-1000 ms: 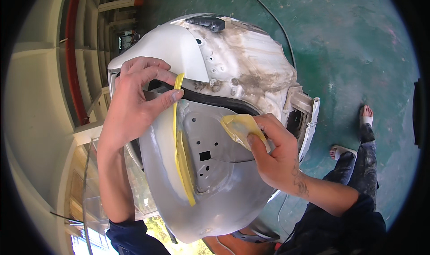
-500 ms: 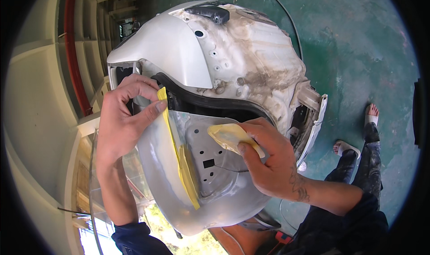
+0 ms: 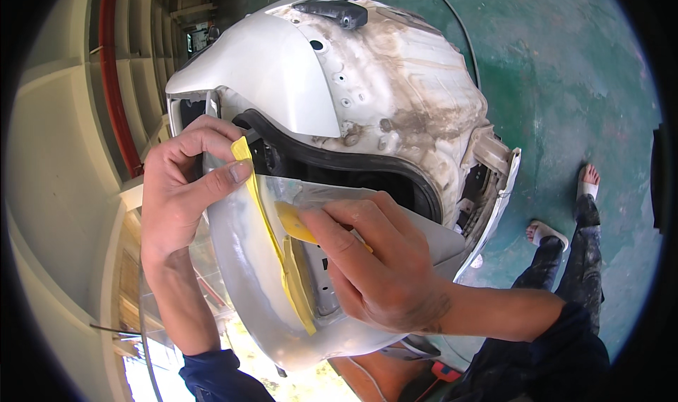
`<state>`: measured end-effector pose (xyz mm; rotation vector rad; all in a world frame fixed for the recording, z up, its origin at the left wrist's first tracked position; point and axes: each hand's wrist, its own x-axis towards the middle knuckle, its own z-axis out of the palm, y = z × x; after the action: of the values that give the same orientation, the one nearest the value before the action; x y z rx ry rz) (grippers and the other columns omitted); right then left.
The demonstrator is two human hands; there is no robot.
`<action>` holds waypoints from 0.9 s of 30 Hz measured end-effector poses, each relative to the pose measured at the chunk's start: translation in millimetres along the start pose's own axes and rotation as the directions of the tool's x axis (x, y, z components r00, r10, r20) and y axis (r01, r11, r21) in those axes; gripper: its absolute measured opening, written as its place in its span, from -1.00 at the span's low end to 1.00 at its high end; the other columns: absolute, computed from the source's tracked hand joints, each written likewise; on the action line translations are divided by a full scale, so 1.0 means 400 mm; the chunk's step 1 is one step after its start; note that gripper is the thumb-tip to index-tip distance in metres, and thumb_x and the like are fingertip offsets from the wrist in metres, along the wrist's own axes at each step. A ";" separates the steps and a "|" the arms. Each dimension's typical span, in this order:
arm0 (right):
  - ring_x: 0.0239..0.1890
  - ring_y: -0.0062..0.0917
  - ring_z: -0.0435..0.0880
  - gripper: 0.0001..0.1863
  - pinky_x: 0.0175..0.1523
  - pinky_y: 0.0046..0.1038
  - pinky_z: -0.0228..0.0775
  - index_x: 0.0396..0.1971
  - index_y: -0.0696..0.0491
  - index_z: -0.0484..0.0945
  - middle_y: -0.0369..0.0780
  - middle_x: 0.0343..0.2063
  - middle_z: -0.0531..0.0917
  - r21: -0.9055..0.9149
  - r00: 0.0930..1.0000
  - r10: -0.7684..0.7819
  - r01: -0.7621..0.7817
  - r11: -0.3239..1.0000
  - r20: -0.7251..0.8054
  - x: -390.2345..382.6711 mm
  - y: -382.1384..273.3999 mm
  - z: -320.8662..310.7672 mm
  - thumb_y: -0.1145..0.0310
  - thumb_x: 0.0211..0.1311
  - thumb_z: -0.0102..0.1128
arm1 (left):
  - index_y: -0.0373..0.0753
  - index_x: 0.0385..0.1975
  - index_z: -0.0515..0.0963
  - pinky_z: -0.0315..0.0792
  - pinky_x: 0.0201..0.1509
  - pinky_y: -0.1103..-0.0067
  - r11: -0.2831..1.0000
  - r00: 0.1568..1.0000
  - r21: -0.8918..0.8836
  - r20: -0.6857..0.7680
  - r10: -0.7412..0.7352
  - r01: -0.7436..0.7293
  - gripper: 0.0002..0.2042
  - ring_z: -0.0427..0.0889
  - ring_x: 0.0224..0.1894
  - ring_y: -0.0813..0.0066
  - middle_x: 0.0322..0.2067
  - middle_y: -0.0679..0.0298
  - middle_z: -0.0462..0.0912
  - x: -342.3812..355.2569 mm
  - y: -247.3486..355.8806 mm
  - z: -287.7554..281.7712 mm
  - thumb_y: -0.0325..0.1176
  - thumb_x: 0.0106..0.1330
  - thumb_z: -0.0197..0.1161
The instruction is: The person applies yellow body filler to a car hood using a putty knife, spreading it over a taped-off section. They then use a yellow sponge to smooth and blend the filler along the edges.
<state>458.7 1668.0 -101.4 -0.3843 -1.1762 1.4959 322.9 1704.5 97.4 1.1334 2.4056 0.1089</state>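
Note:
A bare grey car body panel (image 3: 244, 261) lies before me, with a pale band along its left side. Down it runs a long, creased yellow strip (image 3: 267, 218), with a second, wider yellow piece (image 3: 300, 275) beside its lower half. At the top edge of the panel, my left hand (image 3: 187, 183) pinches the strip's upper end between thumb and fingers. My right hand (image 3: 381, 261) grips a flat spreader smeared with yellow paste (image 3: 293, 222). The spreader's edge is just right of the strip; whether it touches the panel I cannot tell.
Beyond the panel stands a white, dirt-stained car body (image 3: 417, 84) with a black rubber seal (image 3: 332, 156) around its opening. A dark hose (image 3: 459, 31) crosses the green floor (image 3: 551, 70). Beams and a red pipe (image 3: 109, 77) line the left side.
My right hand has swung left and turned over, bringing the spreader from above the panel's middle to beside the yellow strip. My left hand has shifted slightly left, still pinching the strip.

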 end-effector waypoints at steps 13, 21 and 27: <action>-0.29 -0.24 0.56 -0.49 -0.21 -0.28 0.44 0.03 0.25 0.56 -0.09 -0.18 0.60 0.125 0.991 0.135 -0.132 0.983 -0.010 0.007 -0.004 0.027 0.72 -0.05 0.21 | -0.17 -0.60 0.59 0.17 0.29 0.11 0.921 0.919 0.001 -0.050 0.390 -0.390 -0.82 0.45 0.12 0.00 -0.35 0.11 0.64 -0.141 -0.004 -0.055 -0.31 -0.21 0.41; -0.28 -0.30 0.59 -0.50 -0.20 -0.37 0.45 0.03 0.24 0.61 -0.08 -0.16 0.63 0.120 0.990 0.112 -0.100 0.988 -0.090 0.004 -0.022 0.068 0.80 -0.01 0.16 | -0.12 -0.64 0.59 0.26 0.10 0.17 0.945 0.891 0.066 -0.317 0.324 -0.320 -0.75 0.42 -0.03 0.10 -0.43 0.24 0.58 -0.364 -0.032 -0.013 -0.15 -0.09 0.52; -0.27 -0.33 0.63 -0.47 -0.19 -0.44 0.47 0.04 0.21 0.65 -0.09 -0.18 0.66 0.134 0.979 0.145 -0.126 0.983 -0.144 -0.066 -0.047 0.107 0.83 -0.01 0.13 | -0.14 -0.58 0.63 0.27 0.08 0.16 0.952 0.856 0.085 -0.419 0.303 -0.295 -0.75 0.43 -0.02 0.10 -0.37 0.24 0.54 -0.445 -0.081 0.004 -0.14 -0.02 0.54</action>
<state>444.3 1622.5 -76.2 -0.4936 -0.9458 1.6188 397.6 1550.3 155.9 1.6306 2.5758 0.4880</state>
